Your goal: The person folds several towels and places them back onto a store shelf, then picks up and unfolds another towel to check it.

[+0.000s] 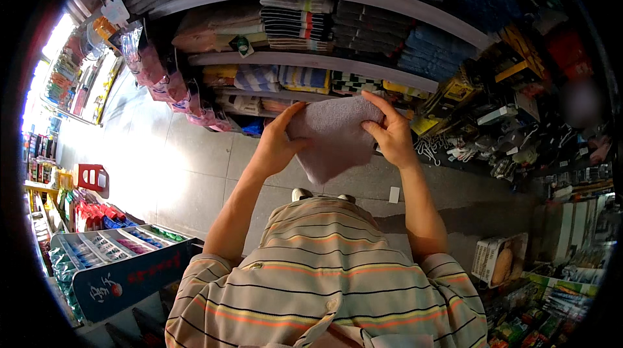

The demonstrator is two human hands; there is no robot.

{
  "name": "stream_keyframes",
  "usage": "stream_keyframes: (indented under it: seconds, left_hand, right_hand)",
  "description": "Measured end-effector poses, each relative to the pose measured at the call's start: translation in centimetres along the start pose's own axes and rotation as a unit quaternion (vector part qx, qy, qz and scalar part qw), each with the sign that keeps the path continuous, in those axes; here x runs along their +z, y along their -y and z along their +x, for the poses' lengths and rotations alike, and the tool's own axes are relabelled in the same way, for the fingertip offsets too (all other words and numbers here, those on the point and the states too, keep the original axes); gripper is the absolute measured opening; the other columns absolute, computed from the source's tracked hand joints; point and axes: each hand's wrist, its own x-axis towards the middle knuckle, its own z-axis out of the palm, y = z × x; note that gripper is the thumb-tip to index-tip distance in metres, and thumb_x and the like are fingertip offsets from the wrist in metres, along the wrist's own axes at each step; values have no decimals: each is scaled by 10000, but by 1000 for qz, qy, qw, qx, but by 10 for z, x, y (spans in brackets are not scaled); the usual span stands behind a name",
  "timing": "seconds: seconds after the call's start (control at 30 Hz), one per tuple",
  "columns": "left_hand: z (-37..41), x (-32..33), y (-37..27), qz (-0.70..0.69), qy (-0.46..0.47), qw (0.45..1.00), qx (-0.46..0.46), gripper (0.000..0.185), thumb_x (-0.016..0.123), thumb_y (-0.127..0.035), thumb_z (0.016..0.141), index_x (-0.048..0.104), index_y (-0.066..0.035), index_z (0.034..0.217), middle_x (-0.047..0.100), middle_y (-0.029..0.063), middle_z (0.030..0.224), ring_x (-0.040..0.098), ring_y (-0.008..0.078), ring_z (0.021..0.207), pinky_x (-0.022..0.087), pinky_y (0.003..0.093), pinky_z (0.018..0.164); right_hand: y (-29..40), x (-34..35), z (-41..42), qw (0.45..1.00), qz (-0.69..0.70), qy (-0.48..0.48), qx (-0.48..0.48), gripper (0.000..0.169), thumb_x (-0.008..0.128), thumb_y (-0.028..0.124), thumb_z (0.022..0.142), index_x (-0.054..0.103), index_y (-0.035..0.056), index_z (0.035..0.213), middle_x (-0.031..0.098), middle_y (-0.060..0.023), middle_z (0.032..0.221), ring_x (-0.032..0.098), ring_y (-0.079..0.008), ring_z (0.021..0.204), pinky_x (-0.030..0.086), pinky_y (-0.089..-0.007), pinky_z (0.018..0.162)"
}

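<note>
A folded lilac-grey terry towel [336, 136] is held up between my two hands in front of the shelves. My left hand [281, 141] grips its left edge, the thumb lying across the near face. On the other side my right hand [389, 131] pinches the upper right corner between thumb and fingers. The towel's lower part hangs down to a point above the floor. Beyond it, folded towels with a black-and-white check [353, 81] and blue-and-yellow stripes [304, 77] lie on a lower shelf.
Shelf edges [311, 61] curve across the top, under stacks of folded towels [297, 24]. Packaged pink goods [165, 87] hang at left. A display rack [126, 270] stands lower left, a white basket [499, 260] at lower right. White hooks [430, 148] hang at right. A white card [394, 195] lies on the tiled floor.
</note>
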Motion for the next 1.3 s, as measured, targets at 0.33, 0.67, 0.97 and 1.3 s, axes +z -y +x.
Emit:
stream_keyframes:
  seconds: [0.33, 0.67, 0.97, 1.3]
  left_hand:
    - [10, 9, -1, -25, -78, 994, 69, 469, 743, -72, 775, 576, -30, 1211, 614, 47, 1013, 578, 163, 909, 479, 304, 815]
    - [-4, 30, 11, -429, -69, 894, -112, 441, 627, 8, 880, 508, -83, 1295, 571, 30, 1051, 547, 132, 972, 459, 266, 853]
    - [-9, 20, 20, -329, -74, 940, 40, 542, 690, 151, 740, 534, -28, 1228, 548, 50, 1171, 523, 162, 1123, 438, 318, 975]
    - [-42, 7, 13, -301, 68, 950, 49, 353, 778, 57, 741, 560, -44, 999, 539, 28, 991, 519, 119, 893, 426, 245, 805]
  right_hand:
    - [15, -5, -10, 998, -42, -39, -5, 679, 637, -70, 820, 396, 79, 1437, 460, -106, 1417, 470, -238, 1278, 429, -370, 1030]
    - [-20, -25, -37, 998, 60, -12, 3, 405, 725, 24, 813, 627, 58, 1205, 624, -71, 1174, 596, -150, 1018, 503, -275, 824]
    - [-5, 0, -42, 997, 11, -71, -2, 653, 763, -11, 759, 498, 64, 1351, 516, -123, 1369, 562, -209, 1171, 520, -334, 937]
    - [-19, 9, -86, 903, 305, -140, 268, 222, 710, 232, 861, 604, 88, 992, 567, 22, 853, 448, -67, 718, 335, -205, 629]
